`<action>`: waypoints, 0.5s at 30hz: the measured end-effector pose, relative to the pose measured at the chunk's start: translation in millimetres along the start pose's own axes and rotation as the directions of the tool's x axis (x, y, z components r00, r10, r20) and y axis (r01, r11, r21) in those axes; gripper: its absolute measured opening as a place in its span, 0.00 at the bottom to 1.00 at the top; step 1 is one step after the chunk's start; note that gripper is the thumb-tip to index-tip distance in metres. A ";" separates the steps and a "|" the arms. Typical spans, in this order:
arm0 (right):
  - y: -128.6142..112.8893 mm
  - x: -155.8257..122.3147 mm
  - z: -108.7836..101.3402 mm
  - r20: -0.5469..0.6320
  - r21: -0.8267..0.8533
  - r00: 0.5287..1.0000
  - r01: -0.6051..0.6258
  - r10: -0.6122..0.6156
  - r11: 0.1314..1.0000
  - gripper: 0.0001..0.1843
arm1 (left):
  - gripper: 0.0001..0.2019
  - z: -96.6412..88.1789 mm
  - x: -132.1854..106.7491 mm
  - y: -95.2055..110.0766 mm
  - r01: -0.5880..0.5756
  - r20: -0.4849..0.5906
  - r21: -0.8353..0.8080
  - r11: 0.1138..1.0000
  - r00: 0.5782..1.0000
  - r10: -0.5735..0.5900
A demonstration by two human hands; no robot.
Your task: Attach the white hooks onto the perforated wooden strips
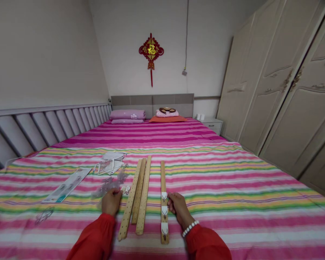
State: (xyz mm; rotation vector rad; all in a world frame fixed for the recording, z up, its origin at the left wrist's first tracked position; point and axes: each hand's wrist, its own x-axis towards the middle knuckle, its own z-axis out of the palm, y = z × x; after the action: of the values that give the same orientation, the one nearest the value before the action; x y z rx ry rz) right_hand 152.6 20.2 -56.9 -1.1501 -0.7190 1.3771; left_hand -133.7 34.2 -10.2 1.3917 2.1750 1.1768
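Note:
A wooden strip (163,177) lies lengthwise on the bed, with three white hooks (164,211) in a row on its near half. Just right of the top hook is my right hand (178,206), fingers curled and tips at the strip's edge; whether they grip anything is hidden. My left hand (111,202) is closed beside a few loose white hooks (126,189); what its fingertips pinch, if anything, I cannot make out. Between my hands lie three more wooden strips (143,202) dotted with small holes, side by side and slightly fanned.
Crumpled clear plastic (108,184) and white packaging (112,162) lie beyond my left hand. Farther left are a flat hook package (67,186) and a clear scrap (44,215). Striped sheet (233,187) covers the bed, bordered by a left rail (51,122); wardrobes (287,97) stand right.

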 end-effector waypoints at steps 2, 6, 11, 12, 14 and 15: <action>0.3 0.3 -0.1 0.001 0.001 1.000 0.000 0.000 1.000 0.16 | 0.08 0.1 1.7 -2.2 0.044 0.033 -0.041 0.998 0.999 -0.042; 0.6 1.0 0.3 0.002 0.000 1.000 0.000 0.000 1.000 0.16 | 0.08 -1.7 2.9 -5.4 0.022 0.080 -0.073 0.997 0.997 -0.016; 0.1 2.1 0.5 0.001 -0.001 1.000 -0.003 0.003 1.000 0.15 | 0.11 -1.5 0.4 4.7 -0.060 0.080 -0.031 0.998 0.995 0.063; 0.1 2.1 0.5 0.001 -0.002 1.000 -0.004 0.004 1.000 0.15 | 0.10 -0.3 -0.3 7.9 -0.061 0.103 0.000 0.998 0.993 0.061; 0.0 2.0 0.5 0.001 -0.002 1.000 -0.004 0.004 1.000 0.15 | 0.08 2.3 -1.8 13.7 -0.056 0.127 0.079 0.995 0.991 0.045; 0.0 1.9 0.5 0.001 -0.001 1.000 -0.004 0.004 1.000 0.15 | 0.08 3.4 -2.6 15.9 -0.049 0.125 0.119 0.992 0.992 0.034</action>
State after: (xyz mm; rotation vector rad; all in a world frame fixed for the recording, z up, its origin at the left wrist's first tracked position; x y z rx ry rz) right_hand 152.3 22.1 -57.2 -1.1525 -0.7186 1.3815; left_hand -120.6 36.7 -0.5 1.5239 2.1725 0.9584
